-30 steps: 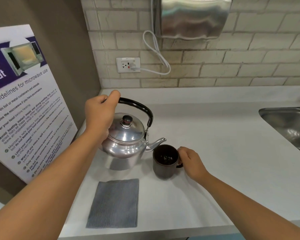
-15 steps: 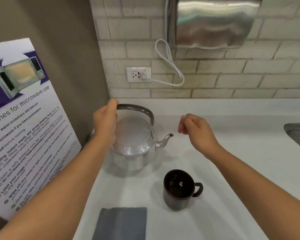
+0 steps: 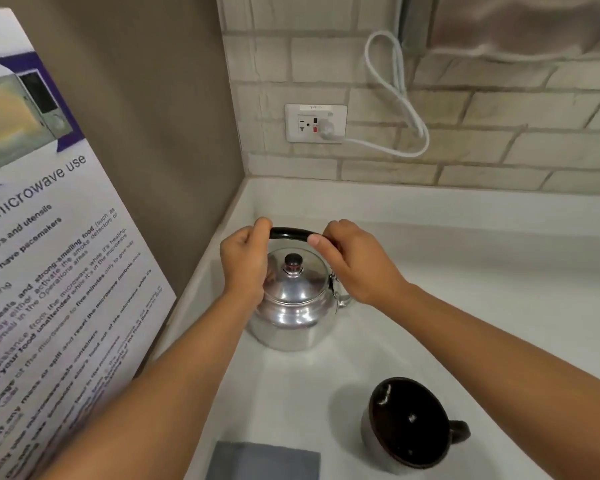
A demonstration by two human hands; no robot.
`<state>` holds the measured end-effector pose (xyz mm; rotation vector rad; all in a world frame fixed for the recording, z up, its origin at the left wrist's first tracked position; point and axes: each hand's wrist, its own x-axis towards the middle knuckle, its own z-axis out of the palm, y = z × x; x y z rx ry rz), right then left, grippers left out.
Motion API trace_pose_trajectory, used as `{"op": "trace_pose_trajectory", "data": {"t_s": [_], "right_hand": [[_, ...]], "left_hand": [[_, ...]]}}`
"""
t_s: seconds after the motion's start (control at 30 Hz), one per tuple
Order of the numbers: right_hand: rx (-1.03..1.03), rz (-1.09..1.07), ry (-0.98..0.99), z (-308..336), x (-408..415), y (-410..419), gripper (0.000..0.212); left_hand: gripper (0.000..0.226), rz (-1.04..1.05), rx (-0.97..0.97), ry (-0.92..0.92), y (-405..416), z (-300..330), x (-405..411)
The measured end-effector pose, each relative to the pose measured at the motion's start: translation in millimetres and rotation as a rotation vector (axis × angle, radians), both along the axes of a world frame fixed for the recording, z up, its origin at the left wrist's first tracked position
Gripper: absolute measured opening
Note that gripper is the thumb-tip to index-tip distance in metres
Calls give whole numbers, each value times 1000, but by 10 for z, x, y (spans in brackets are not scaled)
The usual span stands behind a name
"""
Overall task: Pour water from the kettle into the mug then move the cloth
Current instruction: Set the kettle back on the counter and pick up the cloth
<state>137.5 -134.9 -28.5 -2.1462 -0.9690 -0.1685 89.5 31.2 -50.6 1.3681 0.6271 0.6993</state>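
Observation:
A shiny metal kettle (image 3: 291, 306) with a black knob and a black arched handle stands on the white counter (image 3: 482, 289) near the back left corner. My left hand (image 3: 245, 263) grips the left end of the handle. My right hand (image 3: 352, 261) grips its right end and hides most of the spout. A dark mug (image 3: 407, 422) with water in it stands nearer to me, to the right, handle pointing right. A grey cloth (image 3: 264, 460) lies flat at the bottom edge, left of the mug, partly cut off.
A large microwave-use poster (image 3: 49, 254) leans along the left side next to the kettle. On the brick wall behind are a socket (image 3: 315, 123) with a white looped cable (image 3: 395, 98) and a steel wall unit (image 3: 520, 26).
My right hand let go of the mug and moved up onto the kettle's handle. The kettle went from beside the mug back toward the corner. The view shifted forward.

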Motion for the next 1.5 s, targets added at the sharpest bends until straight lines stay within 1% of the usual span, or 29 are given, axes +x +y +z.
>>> {"op": "trace_pose_trajectory", "data": {"t_s": [0.1, 0.17, 0.27, 0.33, 0.4, 0.5, 0.53, 0.6, 0.67, 0.73, 0.83, 0.9, 0.97, 1.0, 1.03, 1.1, 1.2, 1.23, 1.3, 1.4, 1.5], "right_hand": [[-24, 15, -60, -69, 56, 48, 37], [0, 10, -68, -100, 87, 85, 38], [31, -34, -34, -138, 180, 155, 40], [6, -75, 12, -154, 274, 202, 45], [-78, -119, 96, -171, 377, 237, 51], [-237, -123, 243, -237, 538, 275, 65], [-268, -103, 278, -263, 584, 284, 66], [-296, -79, 326, -305, 653, 293, 60], [-284, -93, 345, -346, 695, 297, 56], [-270, -109, 348, -363, 688, 299, 55], [-275, -124, 298, -316, 640, 278, 57], [-261, -143, 280, -206, 578, 236, 59], [-215, -157, 266, -67, 505, 173, 62], [-181, -157, 250, 10, 448, 124, 59], [-142, -153, 226, 92, 370, 62, 53], [-70, -149, 162, 231, 172, -94, 40], [29, -107, 129, 330, -227, -422, 29], [49, -87, 126, 334, -377, -546, 28], [39, -110, 95, 277, -657, -805, 25], [43, -272, 61, 80, -1004, -1201, 25], [38, -464, 119, -246, -1380, -1606, 24]], "left_hand": [[40, 8, -6, 5, 13, -80, 3], [45, -2, 24, -9, 30, -118, 18], [59, -8, 189, 37, 87, -136, 76], [65, -1, 366, 130, 174, -126, 153], [68, -26, 514, 283, 289, -113, 259], [71, -133, 624, 549, 419, -128, 404], [71, -171, 645, 633, 445, -145, 444], [73, -221, 669, 767, 470, -171, 500], [74, -231, 672, 835, 478, -178, 543], [74, -243, 672, 861, 472, -169, 561], [75, -238, 707, 899, 456, -110, 523], [77, -207, 746, 899, 441, -25, 458], [79, -148, 811, 810, 423, 95, 366], [76, -114, 853, 728, 400, 168, 288], [67, -86, 886, 626, 363, 236, 185], [48, -62, 881, 437, 220, 338, -105], [36, -79, 911, 285, -102, 305, -669], [36, -120, 919, 279, -214, 236, -863], [33, -236, 911, 328, -415, 60, -1230], [28, -380, 969, 446, -592, -241, -1757], [28, -473, 1069, 491, -676, -603, -2314]]}}
